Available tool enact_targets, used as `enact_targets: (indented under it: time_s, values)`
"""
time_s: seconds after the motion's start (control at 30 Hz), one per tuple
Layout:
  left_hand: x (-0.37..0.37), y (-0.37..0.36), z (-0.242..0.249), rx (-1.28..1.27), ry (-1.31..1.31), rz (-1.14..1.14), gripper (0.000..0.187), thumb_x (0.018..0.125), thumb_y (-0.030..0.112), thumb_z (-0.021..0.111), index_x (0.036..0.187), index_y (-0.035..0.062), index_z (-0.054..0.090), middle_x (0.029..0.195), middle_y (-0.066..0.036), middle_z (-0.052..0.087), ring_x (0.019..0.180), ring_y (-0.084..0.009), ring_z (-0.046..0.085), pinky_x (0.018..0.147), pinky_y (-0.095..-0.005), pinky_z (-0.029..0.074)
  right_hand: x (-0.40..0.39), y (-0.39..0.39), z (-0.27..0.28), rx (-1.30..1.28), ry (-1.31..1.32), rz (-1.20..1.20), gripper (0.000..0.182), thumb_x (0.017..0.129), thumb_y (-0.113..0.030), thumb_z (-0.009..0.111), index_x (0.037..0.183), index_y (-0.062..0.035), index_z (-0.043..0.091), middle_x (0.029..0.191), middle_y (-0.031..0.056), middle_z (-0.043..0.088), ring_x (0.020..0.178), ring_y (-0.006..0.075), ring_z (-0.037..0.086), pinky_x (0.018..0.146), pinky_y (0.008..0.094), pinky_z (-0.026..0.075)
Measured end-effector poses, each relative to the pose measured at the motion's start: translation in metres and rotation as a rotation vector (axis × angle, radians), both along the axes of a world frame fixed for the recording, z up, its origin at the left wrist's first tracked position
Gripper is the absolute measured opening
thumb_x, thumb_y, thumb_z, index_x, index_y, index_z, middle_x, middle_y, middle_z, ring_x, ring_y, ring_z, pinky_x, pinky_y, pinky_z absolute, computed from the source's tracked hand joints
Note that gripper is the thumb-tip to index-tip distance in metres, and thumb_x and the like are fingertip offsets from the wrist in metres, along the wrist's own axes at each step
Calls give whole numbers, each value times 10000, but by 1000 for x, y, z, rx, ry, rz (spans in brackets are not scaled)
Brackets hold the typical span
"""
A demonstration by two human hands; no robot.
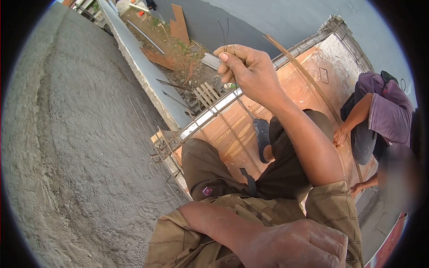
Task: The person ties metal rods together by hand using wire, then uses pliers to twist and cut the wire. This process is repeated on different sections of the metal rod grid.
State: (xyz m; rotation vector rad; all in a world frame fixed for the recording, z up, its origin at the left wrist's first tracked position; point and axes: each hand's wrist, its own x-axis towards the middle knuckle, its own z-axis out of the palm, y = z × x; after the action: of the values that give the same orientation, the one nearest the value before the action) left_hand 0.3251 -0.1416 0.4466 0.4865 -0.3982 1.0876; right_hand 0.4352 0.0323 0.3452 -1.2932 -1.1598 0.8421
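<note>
Though thin, curving dark wire firm in the pinched right hand, contents of the curled left hand unclear.

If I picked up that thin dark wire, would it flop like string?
Probably not quite: the wire's two ends stand up above the right hand. It likely bends easily, since it curves below the fingers. Being so thin, it's probably very light.

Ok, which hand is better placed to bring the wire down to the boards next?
Probably the right hand: it is stretched out ahead and pinches the wire, near the boards. The left hand is drawn back across the body, away from the wire, its fingers mostly hidden.
</note>
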Motion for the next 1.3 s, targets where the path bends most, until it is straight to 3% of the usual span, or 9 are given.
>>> enact_targets:
  time_s: [0.1, 0.2, 0.33, 0.4, 0.57, 0.8, 0.9, 1.1, 1.3]
  values:
    - [5, -19, 14, -137, -43, 22, 107, 923, -12, 634, 970, -72, 708, 866, -171, 700, 789, -310, 684, 679, -347, 549, 0, 0, -2, 22, -1, -32, 254, 996, -171, 550, 1073, 30, 685, 721, 23, 634, 611, 72, 576, 581, 235, 483]
    - [-22, 20, -19, 271, 53, -243, 297, 955, 193, 636, 1141, -38, 646, 973, -181, 663, 927, -332, 653, 766, -410, 536, 0, 0, 1, -9, -71, -16, 268, 998, -181, 547, 1057, 42, 682, 716, 20, 632, 618, 68, 573, 581, 233, 482]
    - [-60, 83, -63, 563, 850, 690, 383, 992, 176, 583, 1301, -41, 511, 992, -122, 609, 871, -223, 604, 711, -328, 505, -8, -4, -8, 77, -328, 116, 240, 972, -186, 604, 1108, -5, 685, 776, 89, 662, 651, 143, 617, 626, 280, 515]
    - [-71, 110, -83, -28, 1086, 884, 439, 1002, 196, 577, 1371, -13, 464, 1132, -83, 574, 906, -127, 567, 743, -244, 466, -19, -4, -18, 194, -465, 189, 225, 952, -184, 603, 1096, -33, 688, 833, 119, 685, 718, 241, 662, 660, 342, 531]
    - [-103, 144, -116, 191, 1462, 1034, 336, 1026, 194, 541, 1248, -58, 561, 1040, -96, 637, 920, -134, 600, 758, -260, 486, -47, -8, -30, 213, -545, 402, 170, 919, -159, 591, 1020, -59, 685, 897, 131, 690, 842, 331, 674, 692, 428, 527]
    - [-137, 177, -109, -315, 973, 1120, 255, 997, 191, 589, 1121, -32, 595, 972, -92, 629, 854, -162, 620, 741, -264, 556, -43, 0, -32, 180, -708, 417, 162, 910, -153, 574, 1014, -95, 684, 867, 115, 659, 839, 327, 672, 660, 438, 525]
    - [-208, 201, -122, -192, 719, 928, 258, 987, 175, 600, 1134, -35, 572, 954, -93, 603, 891, -173, 622, 761, -266, 580, -36, 4, -41, 115, -784, 409, 173, 910, -145, 561, 1024, -109, 687, 863, 112, 660, 829, 331, 672, 650, 443, 528]
    - [-261, 205, -158, -322, 844, 1102, 203, 1012, 109, 531, 1147, -41, 509, 957, -106, 575, 877, -189, 600, 793, -285, 575, -26, -1, -24, 60, -832, 420, 130, 864, -119, 570, 924, -83, 679, 765, 149, 643, 794, 352, 671, 633, 453, 522]
    - [-321, 222, -202, -483, 558, 880, 271, 1015, 116, 501, 1219, -57, 459, 956, -119, 575, 862, -186, 610, 827, -290, 613, -14, -16, -17, -38, -833, 502, 57, 777, -73, 604, 814, -50, 641, 688, 184, 614, 718, 394, 648, 589, 483, 490]
